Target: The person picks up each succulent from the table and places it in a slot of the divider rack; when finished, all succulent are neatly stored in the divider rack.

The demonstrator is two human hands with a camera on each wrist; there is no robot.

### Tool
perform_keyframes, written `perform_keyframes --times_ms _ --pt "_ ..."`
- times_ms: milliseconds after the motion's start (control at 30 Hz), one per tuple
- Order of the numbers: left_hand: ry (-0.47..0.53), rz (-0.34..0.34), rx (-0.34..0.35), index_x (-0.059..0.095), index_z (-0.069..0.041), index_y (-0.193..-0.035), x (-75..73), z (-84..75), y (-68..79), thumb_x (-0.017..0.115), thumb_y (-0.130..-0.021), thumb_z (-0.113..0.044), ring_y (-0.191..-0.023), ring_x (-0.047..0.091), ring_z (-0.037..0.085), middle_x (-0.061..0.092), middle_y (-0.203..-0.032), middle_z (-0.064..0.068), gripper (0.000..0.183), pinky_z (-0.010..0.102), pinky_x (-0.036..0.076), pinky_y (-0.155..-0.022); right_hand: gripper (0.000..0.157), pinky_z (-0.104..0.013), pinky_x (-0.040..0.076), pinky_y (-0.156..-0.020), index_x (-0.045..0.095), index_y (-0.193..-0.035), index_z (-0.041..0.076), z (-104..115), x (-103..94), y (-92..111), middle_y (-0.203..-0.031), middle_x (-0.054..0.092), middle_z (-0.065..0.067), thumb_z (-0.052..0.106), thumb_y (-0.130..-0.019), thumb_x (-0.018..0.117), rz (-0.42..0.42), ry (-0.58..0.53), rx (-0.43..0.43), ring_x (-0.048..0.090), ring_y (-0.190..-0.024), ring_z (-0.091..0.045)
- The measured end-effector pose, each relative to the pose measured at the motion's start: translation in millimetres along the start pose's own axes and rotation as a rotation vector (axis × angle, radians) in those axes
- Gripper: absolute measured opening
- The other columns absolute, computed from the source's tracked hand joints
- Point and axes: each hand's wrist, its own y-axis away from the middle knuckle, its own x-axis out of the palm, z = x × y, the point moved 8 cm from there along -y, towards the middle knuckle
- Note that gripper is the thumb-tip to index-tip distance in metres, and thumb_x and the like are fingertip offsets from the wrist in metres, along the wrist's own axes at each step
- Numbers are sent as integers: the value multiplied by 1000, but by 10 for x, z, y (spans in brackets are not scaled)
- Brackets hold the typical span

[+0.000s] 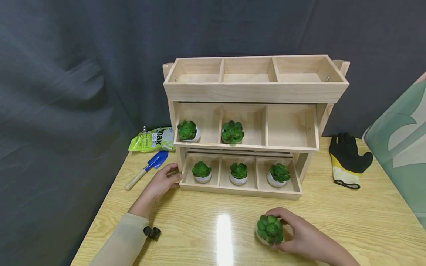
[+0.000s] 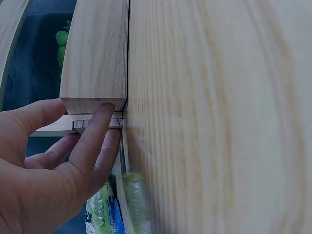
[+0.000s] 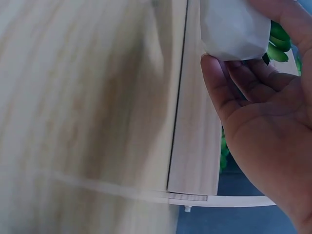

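Observation:
In the head view my right hand [image 1: 296, 236] grips a small potted succulent [image 1: 270, 229] above the table, in front of the shelf's right half. Its white pot [image 3: 234, 29] shows between thumb and fingers in the right wrist view. My left hand [image 1: 164, 183] holds the lower left corner of a three-tier wooden planter shelf [image 1: 239, 193], thumb and fingers against the board's end [image 2: 95, 58]. The bottom tier bears a succulent in each compartment: left [image 1: 201, 171], middle [image 1: 238, 173] and right [image 1: 279, 175]. On the middle tier, succulents stand in the left [image 1: 188, 131] and middle [image 1: 232, 132] compartments.
A blue trowel [image 1: 146, 170] with a wooden handle lies left of the shelf, near a green bag [image 1: 151, 140]. To the right lies a black and yellow glove [image 1: 348, 160]. Dark cloth [image 1: 239, 26] hangs behind. The top tier [image 1: 253, 92] has three compartments.

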Motion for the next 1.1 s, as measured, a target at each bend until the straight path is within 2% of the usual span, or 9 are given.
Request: perform_keyframes --times_ms 167,367,633,767,933,1100 --pt "-2 -1 -2 34 -7 -166 -1 1 1 58 -111 -14 -151 49 48 35 -170 24 61 52 58 -112 67 -18 56 -98 56 -143 29 45 -102 1 -140 64 2 39 -87 90 -24 8 2 58 -123 6" --pt "-4 0 -9 33 -8 -167 4 3 12 58 -111 -15 -151 48 47 35 -170 24 62 52 58 -112 72 -18 56 -94 57 -144 29 141 -293 1 -141 65 0 34 -83 94 -104 98 -30 55 -125 9" --pt "0 1 0 33 -7 -167 8 8 7 59 -111 -14 -152 47 48 36 -169 24 62 53 58 -112 77 -13 52 -96 57 -147 30 285 -558 -31 -142 63 6 25 -80 96 -202 108 -25 55 -125 9" --pt "1 8 4 33 -7 -167 15 7 1 59 -111 -14 -151 47 48 35 -169 25 62 52 58 -112 78 -10 49 -99 56 -148 29 390 -663 -79 -143 62 8 22 -81 96 -245 123 -49 53 -129 11" --pt "-9 1 1 33 -7 -167 -1 9 -2 59 -111 -16 -152 47 48 34 -170 24 62 51 58 -112 75 -5 45 -99 58 -147 22 524 -846 -169 -140 61 12 9 -82 94 -321 101 -97 56 -124 7" --pt "-13 -1 3 33 -7 -167 -6 2 -2 59 -111 -16 -152 47 48 34 -171 24 62 51 58 -112 76 -2 44 -101 58 -147 11 644 -1056 -261 -138 60 17 -7 -80 89 -435 65 -124 58 -121 7"
